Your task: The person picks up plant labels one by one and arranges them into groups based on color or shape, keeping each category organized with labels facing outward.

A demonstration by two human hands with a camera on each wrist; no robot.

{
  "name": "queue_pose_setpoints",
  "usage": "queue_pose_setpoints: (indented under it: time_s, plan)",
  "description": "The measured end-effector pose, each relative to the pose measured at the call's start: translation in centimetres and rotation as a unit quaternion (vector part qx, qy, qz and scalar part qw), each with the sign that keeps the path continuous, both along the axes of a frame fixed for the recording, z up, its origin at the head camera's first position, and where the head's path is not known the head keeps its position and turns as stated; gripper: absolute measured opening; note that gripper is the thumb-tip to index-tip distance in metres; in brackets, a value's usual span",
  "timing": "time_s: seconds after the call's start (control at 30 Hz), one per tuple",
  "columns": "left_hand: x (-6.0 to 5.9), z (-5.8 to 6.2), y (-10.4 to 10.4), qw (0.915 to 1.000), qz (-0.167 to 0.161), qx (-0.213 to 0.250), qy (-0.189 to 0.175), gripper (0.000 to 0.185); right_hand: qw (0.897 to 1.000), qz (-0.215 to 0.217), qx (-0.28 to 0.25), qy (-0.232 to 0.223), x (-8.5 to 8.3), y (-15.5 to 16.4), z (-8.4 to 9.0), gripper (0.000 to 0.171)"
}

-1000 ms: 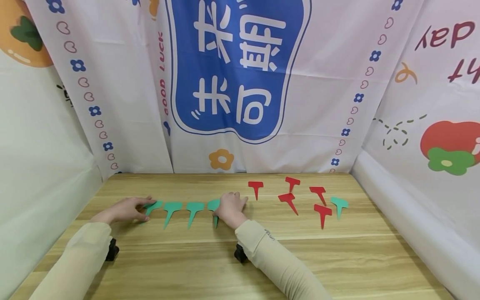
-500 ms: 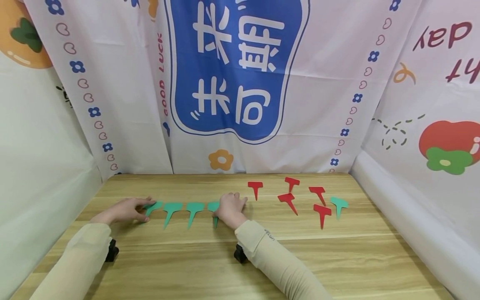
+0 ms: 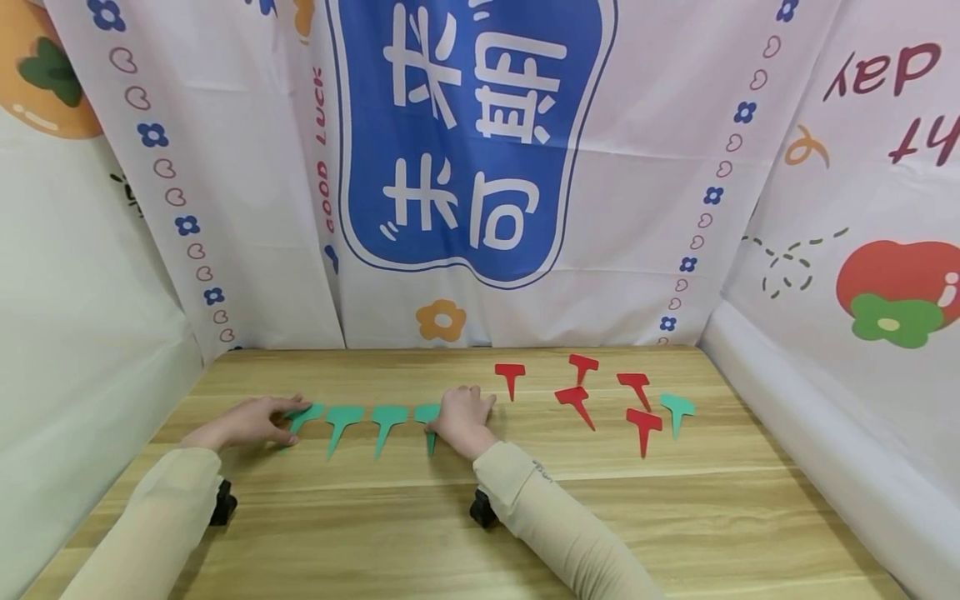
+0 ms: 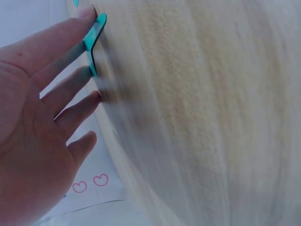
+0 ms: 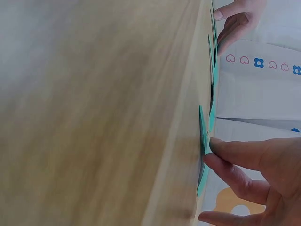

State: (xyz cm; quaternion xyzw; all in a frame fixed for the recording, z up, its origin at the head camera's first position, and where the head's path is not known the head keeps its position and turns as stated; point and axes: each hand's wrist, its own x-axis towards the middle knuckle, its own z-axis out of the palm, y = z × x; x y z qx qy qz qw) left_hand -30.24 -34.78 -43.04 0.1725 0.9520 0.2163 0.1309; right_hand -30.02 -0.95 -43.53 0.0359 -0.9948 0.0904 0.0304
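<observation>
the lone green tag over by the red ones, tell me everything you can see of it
The lone green tag is a flat, thin T-shaped marker, teal green, plastic by its look. Its wide head lies toward the backdrop and its pointed stem toward the person. It lies flat on the wooden table, rightmost of all the tags, just right of the nearest red tag. No hand touches it.

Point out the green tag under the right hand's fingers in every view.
Head: the green tag lies at the right end of the green row, partly under the right hand.
Left wrist: not in it; only the tag at the left hand shows.
Right wrist: edge-on at lower right, fingertips on it.
Shared landmark: the wooden table.
</observation>
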Motion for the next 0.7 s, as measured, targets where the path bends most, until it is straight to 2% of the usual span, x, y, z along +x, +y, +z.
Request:
queue_pose_setpoints:
  time_s: [0.33,0.53,0.7]
  plan:
    - [0.0,0.0,0.1,1.0,-0.004,-0.001,0.0,0.072,0.999,0.02,-0.03,0.013,0.0,0.9,0.0,0.038]
    - [0.0,0.1,0.1,1.0,-0.004,0.001,0.002,0.072,0.996,0.047,-0.071,0.035,0.0,2.0,0.0,0.025]
    - [0.1,0.1,0.2,1.0,-0.004,0.001,0.002,0.073,0.995,0.046,-0.079,0.036,-0.1,3.0,-0.1,0.019]
